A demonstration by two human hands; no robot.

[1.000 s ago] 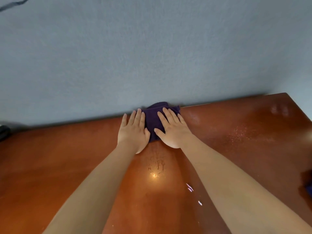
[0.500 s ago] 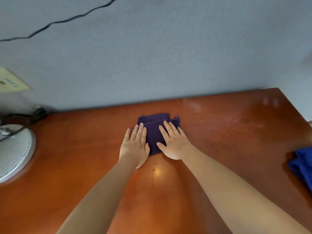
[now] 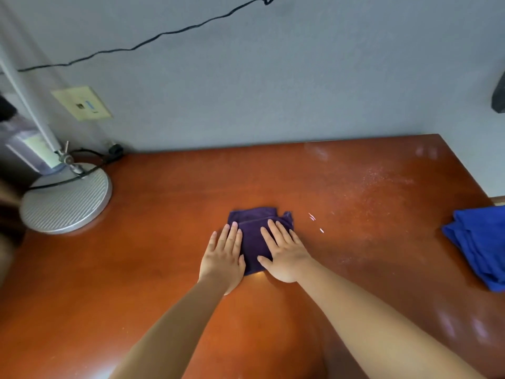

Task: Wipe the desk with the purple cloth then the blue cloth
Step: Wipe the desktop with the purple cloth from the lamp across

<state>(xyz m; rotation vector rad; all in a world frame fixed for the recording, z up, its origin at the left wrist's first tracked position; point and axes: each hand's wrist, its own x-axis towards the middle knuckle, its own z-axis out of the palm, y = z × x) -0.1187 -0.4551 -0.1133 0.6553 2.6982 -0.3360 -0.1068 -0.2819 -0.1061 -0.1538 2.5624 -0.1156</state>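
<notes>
- On the desk (image 3: pixel 136 269), compared with a second ago, the purple cloth (image 3: pixel 255 236) is lying well away from the wall (image 3: pixel 273 91); before, it was pressed right up against the wall at the desk's far edge, and now bare wood is showing beyond it.
- Both hands are sitting on the cloth in the same flat pose as before, side by side, and have come back toward the person along with it.
- More of the scene is showing than earlier: a round lamp base (image 3: pixel 65 201) is standing at the left of the desk, a wall plate (image 3: pixel 82 103) and a black cable (image 3: pixel 164 34) are showing on the wall, and the blue cloth (image 3: pixel 481 244) is lying at the right edge of the desk.
- The left hand (image 3: pixel 222 258) is lying flat with its fingers straight and together, its inner side resting on the left edge of the purple cloth; it is gripping nothing.
- The right hand (image 3: pixel 284 253) is lying flat too, fingers straight and slightly spread, pressing on the right half of the cloth with the thumb pointing left across it.
- The purple cloth is lying folded near the middle of the desk, partly under both palms, its far edge sticking out past the fingertips.
- The blue cloth is sitting well apart from both hands, untouched.
- A dusty patch (image 3: pixel 382 187) is showing on the wood between the two cloths.
</notes>
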